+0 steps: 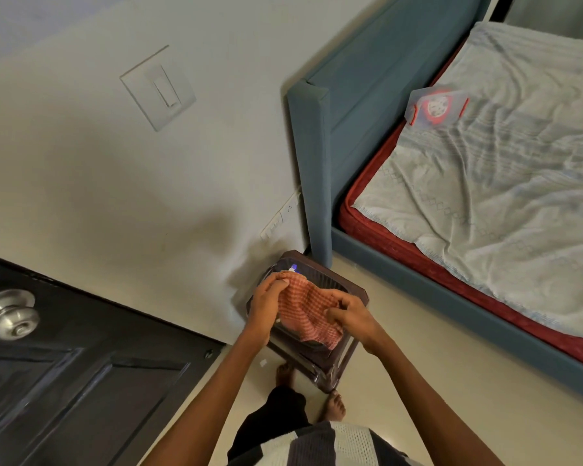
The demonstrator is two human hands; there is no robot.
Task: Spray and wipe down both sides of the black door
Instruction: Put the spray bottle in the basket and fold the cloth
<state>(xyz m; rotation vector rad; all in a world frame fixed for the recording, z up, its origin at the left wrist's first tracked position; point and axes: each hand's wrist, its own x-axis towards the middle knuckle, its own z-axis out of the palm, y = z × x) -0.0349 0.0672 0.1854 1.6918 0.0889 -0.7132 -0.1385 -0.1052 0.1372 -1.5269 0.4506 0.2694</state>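
- Black and panelled, the wooden door (64, 375) with its round silver metal knob (9, 317) stands at lower left, near the person but untouched; nothing shows whether either side is sprayed or wiped, so the task looks to be at its start or between steps.
- The orange-checked cotton cloth (308, 314) hangs between both hands above a dark brown plastic stool (347, 358) by the wall.
- The left hand (266, 304) grips its upper edge, fingers curled round it; the right hand (349, 314) pinches the other side.
- A small blue-and-white object (294, 268) peeks from behind the cloth, possibly the spray bottle.
- The stool, a grey-blue upholstered bed frame (317, 163) and a clear red-latched plastic box (436, 105) lie to the right, away from the door.
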